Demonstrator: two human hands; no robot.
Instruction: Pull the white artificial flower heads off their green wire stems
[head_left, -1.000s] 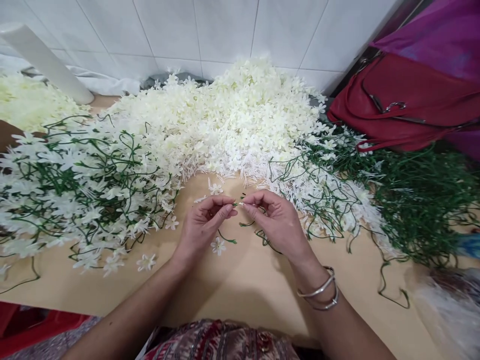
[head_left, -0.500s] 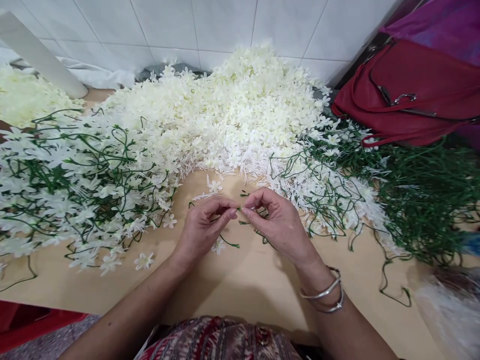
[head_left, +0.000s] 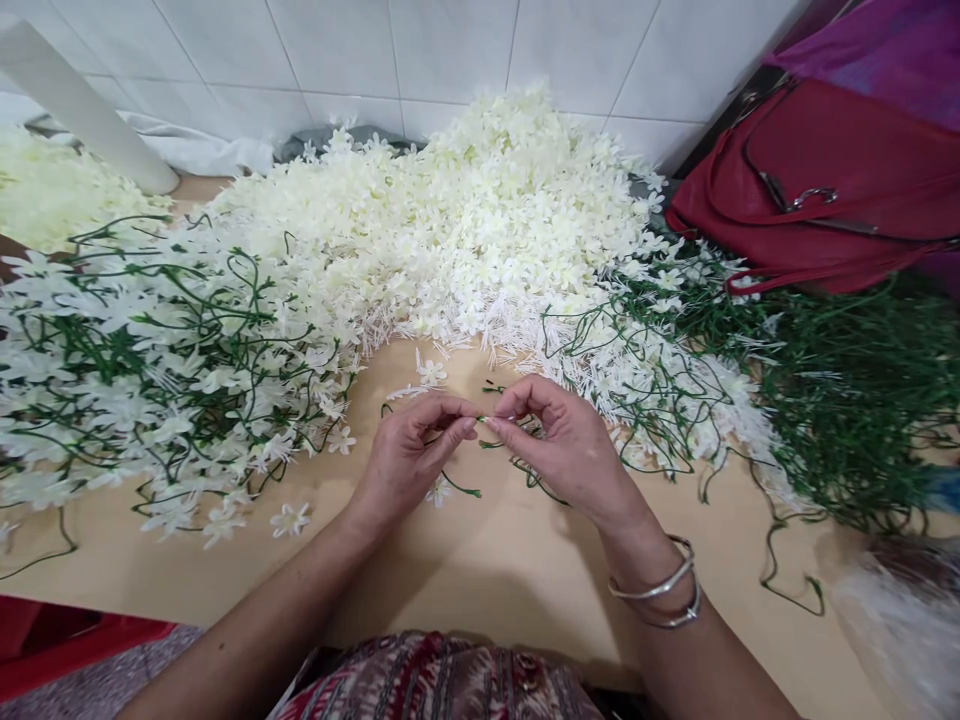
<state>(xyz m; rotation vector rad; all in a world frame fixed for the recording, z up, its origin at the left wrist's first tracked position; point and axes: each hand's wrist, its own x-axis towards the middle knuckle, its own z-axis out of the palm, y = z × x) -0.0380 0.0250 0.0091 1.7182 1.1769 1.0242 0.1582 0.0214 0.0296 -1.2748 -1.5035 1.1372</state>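
My left hand (head_left: 416, 450) is closed in a pinch on a green plastic stem (head_left: 463, 489), whose lower part curves out below the palm. Facing it, my right hand (head_left: 566, 450) pinches a small white piece (head_left: 489, 420) against the stem's tip. Both sets of fingertips nearly meet, and they hide most of this joint. On the tabletop around them lie short loose green stems (head_left: 536, 480) and a white artificial flower (head_left: 432, 373). Another white flower (head_left: 439, 491) is partly visible under my left hand.
A large heap of white artificial flowers (head_left: 480, 210) fills the back against the tiled wall. Stemmed flowers (head_left: 172, 370) pile up on the left. Green stems (head_left: 862, 390) are heaped at right, below a red handbag (head_left: 840, 180). Clear plastic (head_left: 900, 620) lies front right.
My right hand has drawn very slightly to the right, and a white tip now shows between the fingertips. Both hands keep their pinch; the view has shifted a little.
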